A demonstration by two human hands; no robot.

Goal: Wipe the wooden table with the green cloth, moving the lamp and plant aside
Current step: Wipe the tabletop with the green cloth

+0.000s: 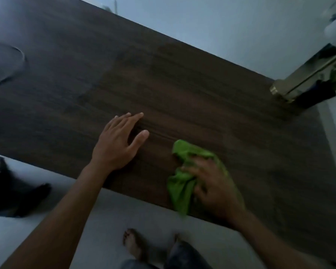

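Observation:
The dark wooden table (163, 84) fills most of the head view. A crumpled green cloth (182, 183) lies on it near the front edge, and my right hand (215, 189) presses down on it, fingers gripping the fabric. To the left, my left hand (120, 142) rests flat on the wood with fingers apart and nothing in it. At the table's far right corner stands the lamp (287, 90) with a brass base and slanting stem, and beside it the plant (322, 90) in a dark pot with green leaves.
A round wire ring (21, 65) lies on the table at the left. A dark object (10, 191) sits on the pale floor at lower left. My bare foot (134, 243) stands below the table's front edge. Pale wall runs behind the table.

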